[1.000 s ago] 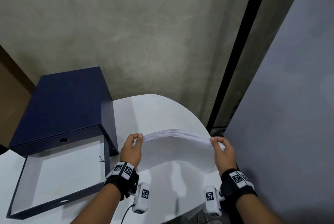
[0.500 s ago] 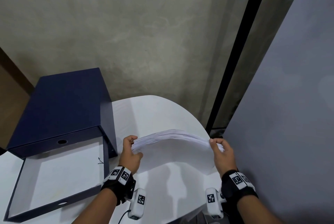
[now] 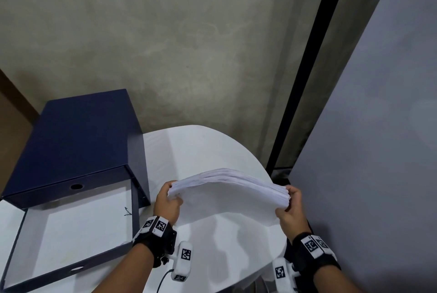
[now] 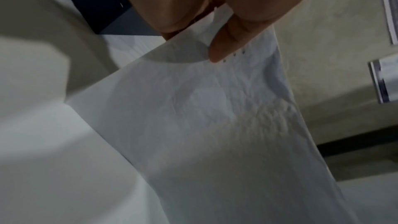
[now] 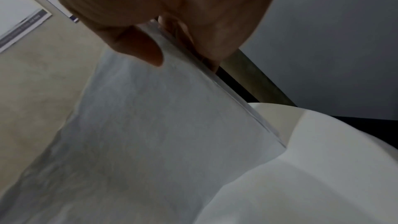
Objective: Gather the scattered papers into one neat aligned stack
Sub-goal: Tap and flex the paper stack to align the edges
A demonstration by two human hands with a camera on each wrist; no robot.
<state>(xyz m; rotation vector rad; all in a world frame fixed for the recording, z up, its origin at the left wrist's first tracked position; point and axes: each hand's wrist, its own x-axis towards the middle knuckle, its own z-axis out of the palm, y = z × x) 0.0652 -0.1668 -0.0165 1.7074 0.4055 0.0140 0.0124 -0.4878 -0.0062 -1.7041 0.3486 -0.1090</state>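
Papers [image 3: 227, 195] hanging in air above white surface [image 3: 201, 148], bowing up in middle. We are pinching left end with left hand [image 3: 166, 203], right end with right hand [image 3: 289, 210]. Stack seeming soft, bendy, sheets sliding easy, so holding both short ends firm. Blue box [image 3: 78, 136] sitting just beside on left, open lid [image 3: 71, 229] near; grey wall [image 3: 378, 151] close on right.

Two hands hold up a stack of paper over a white table.

The left hand [image 3: 166, 203] grips one end of the stack of paper [image 3: 227, 194] and the right hand [image 3: 289, 208] grips the other end. The stack bends up in the middle, above the white table [image 3: 194, 148]. To the left of the stack sits a dark blue box [image 3: 78, 141], with its open lid [image 3: 71, 229] lying flat in front.
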